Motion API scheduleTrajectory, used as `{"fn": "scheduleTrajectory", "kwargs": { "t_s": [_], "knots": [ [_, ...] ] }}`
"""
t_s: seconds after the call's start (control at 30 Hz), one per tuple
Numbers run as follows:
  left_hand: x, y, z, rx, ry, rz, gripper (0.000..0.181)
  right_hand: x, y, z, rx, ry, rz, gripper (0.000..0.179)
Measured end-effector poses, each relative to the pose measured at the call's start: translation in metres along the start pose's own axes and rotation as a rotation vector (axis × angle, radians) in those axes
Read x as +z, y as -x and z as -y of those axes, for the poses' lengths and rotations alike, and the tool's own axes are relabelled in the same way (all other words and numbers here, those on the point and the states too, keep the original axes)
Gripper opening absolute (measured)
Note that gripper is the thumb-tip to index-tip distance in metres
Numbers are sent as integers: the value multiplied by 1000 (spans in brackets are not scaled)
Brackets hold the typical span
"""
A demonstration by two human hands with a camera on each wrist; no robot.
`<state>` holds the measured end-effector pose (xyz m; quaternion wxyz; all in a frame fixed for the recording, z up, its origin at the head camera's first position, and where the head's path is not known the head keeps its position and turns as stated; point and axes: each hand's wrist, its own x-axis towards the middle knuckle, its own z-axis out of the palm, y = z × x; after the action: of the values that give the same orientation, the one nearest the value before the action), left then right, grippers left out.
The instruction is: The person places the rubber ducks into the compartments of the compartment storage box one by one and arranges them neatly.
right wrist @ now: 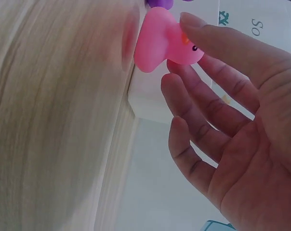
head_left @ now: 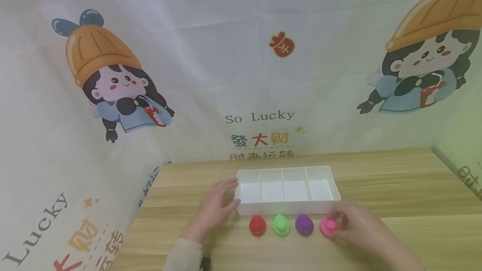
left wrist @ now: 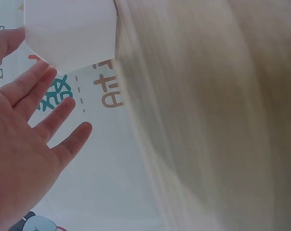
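My right hand (head_left: 363,226) pinches the pink rubber duck (right wrist: 155,41) by its head between thumb and fingers, at the right end of a row. To its left stand a purple duck (head_left: 304,225), a green duck (head_left: 281,225) and a red duck (head_left: 257,225). Behind the row is a white divided box (head_left: 286,208), its compartments bare. With fingers spread and fairly straight, my left hand (head_left: 212,204) touches the box's left end. In the left wrist view its thumb and index fingertip meet the box wall. Whether the pink duck is off the table is hard to tell.
The wooden table (head_left: 395,187) extends to both sides of the box. A printed cloth (head_left: 211,74) hangs behind and at the sides. Near my left sleeve, a small black object (head_left: 205,263) shows at the bottom edge of the head view.
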<state>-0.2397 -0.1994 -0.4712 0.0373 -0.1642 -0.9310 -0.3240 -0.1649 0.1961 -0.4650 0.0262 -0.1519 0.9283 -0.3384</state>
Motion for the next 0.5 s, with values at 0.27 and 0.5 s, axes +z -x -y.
{"fn": "scheduleTrajectory", "kwargs": {
  "t_s": [0.27,0.5],
  "knots": [
    [0,1,4,29,8,15,56,-3,-2,7,20,25,-2,21],
    [-3,0,6,39,-9,43,59,-6,-3,9,-13,11,-21,21]
  ]
}}
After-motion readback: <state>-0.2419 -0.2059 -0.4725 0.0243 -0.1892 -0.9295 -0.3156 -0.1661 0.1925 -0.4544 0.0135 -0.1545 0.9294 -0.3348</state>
